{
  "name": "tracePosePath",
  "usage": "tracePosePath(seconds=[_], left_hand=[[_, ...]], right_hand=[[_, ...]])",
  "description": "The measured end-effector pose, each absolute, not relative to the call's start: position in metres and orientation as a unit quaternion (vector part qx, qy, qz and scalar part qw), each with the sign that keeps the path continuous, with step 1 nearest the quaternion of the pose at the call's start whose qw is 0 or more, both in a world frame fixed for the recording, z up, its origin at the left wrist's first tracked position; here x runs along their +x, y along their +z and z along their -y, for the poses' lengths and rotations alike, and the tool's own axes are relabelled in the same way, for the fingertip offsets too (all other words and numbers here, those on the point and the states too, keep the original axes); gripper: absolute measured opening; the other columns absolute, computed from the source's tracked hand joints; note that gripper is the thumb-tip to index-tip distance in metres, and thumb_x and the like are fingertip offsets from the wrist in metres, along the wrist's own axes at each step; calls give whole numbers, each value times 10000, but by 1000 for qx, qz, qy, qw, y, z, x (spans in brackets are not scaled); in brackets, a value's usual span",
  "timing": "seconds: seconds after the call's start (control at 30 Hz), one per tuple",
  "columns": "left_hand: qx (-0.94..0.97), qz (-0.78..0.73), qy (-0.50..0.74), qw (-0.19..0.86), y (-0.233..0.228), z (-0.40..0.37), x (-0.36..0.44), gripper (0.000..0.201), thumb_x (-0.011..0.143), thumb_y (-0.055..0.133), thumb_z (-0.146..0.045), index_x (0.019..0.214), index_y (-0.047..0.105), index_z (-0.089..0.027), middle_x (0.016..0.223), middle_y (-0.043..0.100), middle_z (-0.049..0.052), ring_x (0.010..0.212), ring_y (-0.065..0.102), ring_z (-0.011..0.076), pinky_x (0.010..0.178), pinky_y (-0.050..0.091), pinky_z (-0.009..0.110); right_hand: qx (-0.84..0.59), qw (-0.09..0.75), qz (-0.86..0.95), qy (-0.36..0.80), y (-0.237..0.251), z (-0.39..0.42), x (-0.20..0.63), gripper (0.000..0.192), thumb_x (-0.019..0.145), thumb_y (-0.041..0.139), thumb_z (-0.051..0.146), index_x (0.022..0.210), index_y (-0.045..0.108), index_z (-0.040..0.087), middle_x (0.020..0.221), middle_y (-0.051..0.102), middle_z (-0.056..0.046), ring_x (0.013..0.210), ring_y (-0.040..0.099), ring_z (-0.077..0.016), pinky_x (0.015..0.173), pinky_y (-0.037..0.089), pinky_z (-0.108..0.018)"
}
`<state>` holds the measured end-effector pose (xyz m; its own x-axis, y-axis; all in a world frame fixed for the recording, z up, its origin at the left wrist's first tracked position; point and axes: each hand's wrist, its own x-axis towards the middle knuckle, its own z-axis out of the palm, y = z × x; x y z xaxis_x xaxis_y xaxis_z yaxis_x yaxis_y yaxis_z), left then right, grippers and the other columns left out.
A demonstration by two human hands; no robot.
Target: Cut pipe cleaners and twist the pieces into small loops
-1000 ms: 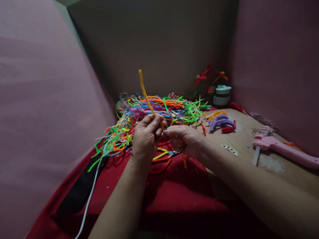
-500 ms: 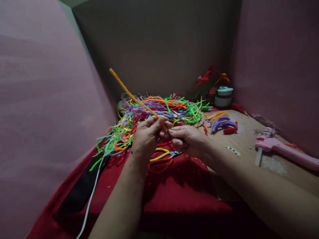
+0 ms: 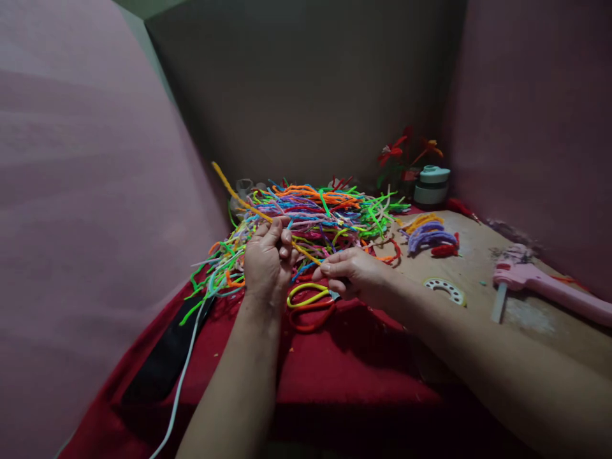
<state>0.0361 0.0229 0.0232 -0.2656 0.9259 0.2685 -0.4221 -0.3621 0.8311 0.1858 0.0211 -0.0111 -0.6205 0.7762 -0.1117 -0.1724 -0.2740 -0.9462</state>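
A fuzzy yellow-orange pipe cleaner [image 3: 239, 199] runs slantwise between my two hands, its free end rising to the upper left. My left hand [image 3: 268, 258] is closed, pinching it partway along. My right hand [image 3: 351, 273] grips its lower end between thumb and fingers. Behind both hands spreads a big tangled heap of pipe cleaners [image 3: 306, 207] in many colours. Just below the hands lies a pair of scissors [image 3: 310, 317] with one yellow and one red handle loop; my right hand hides most of the blades.
A pink glue gun [image 3: 540, 284] rests on a board [image 3: 478, 245] at right, near a white curved piece with holes [image 3: 444, 289] and bundled purple pipe cleaners [image 3: 430, 238]. Behind stand a teal-lidded jar [image 3: 431, 187] and red flowers [image 3: 392, 151]. A white cable [image 3: 184, 376] crosses a black object [image 3: 160, 360].
My hands have moved apart, the left going leftward, so a stretch of the pipe cleaner now shows between them. Its free end has dropped lower.
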Motion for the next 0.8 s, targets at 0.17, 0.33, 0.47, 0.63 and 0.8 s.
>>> tracePosePath(seconds=[0.17, 0.33, 0.47, 0.63, 0.8], left_hand=[[387, -336, 739, 437, 23, -26, 30, 68, 785, 593, -186, 754, 607, -127, 481, 434, -71, 313, 288, 22, 284, 249, 140], [399, -342, 732, 434, 26, -23, 35, 63, 771, 605, -187, 752, 613, -128, 462, 411, -79, 300, 265, 22, 268, 220, 142], [389, -343, 730, 445, 28, -21, 37, 75, 783, 577, -165, 734, 605, -117, 439, 376, -84, 297, 238, 21, 262, 207, 140], [375, -340, 741, 441, 28, -25, 28, 89, 810, 542, -161, 736, 581, -132, 442, 365, -91, 292, 238, 26, 263, 233, 145], [376, -333, 735, 455, 27, -28, 20, 66, 801, 564, -176, 755, 578, -131, 453, 371, -94, 297, 249, 24, 261, 241, 141]], right_hand=[[-290, 298, 542, 730, -14, -20, 185, 189, 735, 538, 226, 765, 655, 82, 379, 431, 48, 318, 248, -32, 371, 124, -197], [-326, 272, 620, 660, -10, -14, 182, 175, 723, 561, 208, 739, 678, 79, 328, 370, 69, 319, 244, -40, 385, 134, -216], [-351, 241, 647, 632, -5, -7, 178, 158, 726, 586, 194, 754, 685, 75, 332, 299, 94, 329, 202, -33, 382, 112, -219], [-264, 296, 570, 720, -12, -10, 180, 221, 813, 505, 242, 851, 661, 91, 341, 314, 96, 308, 205, -32, 368, 125, -204], [-167, 282, 500, 801, -22, -18, 183, 177, 779, 510, 176, 849, 635, 72, 472, 578, -13, 330, 446, -61, 382, 289, -186]])
